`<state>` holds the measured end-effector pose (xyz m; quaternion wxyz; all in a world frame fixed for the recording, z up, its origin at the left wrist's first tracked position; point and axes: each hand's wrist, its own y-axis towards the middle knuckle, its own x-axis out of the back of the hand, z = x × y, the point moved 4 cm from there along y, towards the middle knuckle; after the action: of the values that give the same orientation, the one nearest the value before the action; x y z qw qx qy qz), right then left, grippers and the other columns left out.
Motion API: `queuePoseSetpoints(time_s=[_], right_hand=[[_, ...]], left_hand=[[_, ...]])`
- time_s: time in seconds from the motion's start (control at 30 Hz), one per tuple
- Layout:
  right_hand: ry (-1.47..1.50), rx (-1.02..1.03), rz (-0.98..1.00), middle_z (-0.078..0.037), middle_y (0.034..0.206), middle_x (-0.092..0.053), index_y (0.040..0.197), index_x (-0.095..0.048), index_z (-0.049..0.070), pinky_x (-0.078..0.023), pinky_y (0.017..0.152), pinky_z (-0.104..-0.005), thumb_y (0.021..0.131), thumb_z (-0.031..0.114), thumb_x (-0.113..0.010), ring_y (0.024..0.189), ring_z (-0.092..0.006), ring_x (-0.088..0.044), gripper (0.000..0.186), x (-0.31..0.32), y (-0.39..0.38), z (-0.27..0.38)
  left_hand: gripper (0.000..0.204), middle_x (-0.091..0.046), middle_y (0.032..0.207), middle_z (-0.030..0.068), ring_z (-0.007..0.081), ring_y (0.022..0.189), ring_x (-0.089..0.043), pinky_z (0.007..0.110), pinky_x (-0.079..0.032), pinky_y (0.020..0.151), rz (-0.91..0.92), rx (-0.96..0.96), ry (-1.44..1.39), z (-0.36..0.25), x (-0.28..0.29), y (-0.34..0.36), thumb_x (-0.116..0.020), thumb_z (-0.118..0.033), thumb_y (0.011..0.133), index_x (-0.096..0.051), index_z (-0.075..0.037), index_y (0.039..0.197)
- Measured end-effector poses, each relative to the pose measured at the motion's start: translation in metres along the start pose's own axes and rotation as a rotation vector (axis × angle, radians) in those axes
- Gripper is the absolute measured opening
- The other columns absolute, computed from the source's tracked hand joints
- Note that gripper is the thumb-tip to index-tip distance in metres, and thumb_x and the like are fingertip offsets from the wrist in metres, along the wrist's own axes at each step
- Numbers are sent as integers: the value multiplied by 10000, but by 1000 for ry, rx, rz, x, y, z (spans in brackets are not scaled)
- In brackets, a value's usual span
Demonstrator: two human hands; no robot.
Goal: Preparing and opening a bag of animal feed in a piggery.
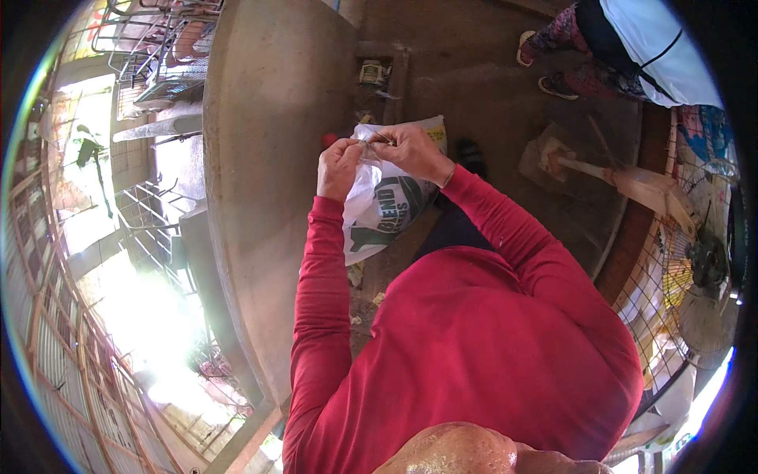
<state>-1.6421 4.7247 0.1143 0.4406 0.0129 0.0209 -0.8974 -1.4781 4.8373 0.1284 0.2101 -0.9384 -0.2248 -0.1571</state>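
A white sack [395,212] with green and yellow print stands on the floor in front of me, beside a low wall. At its upper end my left hand [339,167] and my right hand [414,153] meet, both closed in a pinch. Between the fingertips is the sack's gathered mouth, perhaps with something thin such as a string; the fingers hide which. The left hand is on the wall's side of the sack, and the right reaches over the sack's top.
A smooth concrete wall [272,118] curves along my left, with metal bars [162,31] beyond it. Another person's legs and shoes [557,87] are at the upper right. A pale long-handled tool [584,166] and wire mesh [659,261] are on the right.
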Motion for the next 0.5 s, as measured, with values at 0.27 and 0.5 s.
queuePoseSetpoints(time_s=[0.27,0.5], right_hand=[[-147,11,38,-167,870,-733,980,-722,-4,-533,689,-387,880,225,-717,755,-258,-718,250,5,8,15],[-153,80,-46,-130,806,-690,894,-694,14,-518,656,-386,846,176,-699,714,-230,-671,169,5,4,9]], left_hand=[[208,-704,915,2,81,840,-620,253,-511,765,57,-101,190,-33,-8,-15,-680,-158,980,-728,25,1066],[250,-702,947,3,77,862,-617,245,-506,763,149,-118,206,-41,-14,-21,-661,-165,994,-715,29,1142]])
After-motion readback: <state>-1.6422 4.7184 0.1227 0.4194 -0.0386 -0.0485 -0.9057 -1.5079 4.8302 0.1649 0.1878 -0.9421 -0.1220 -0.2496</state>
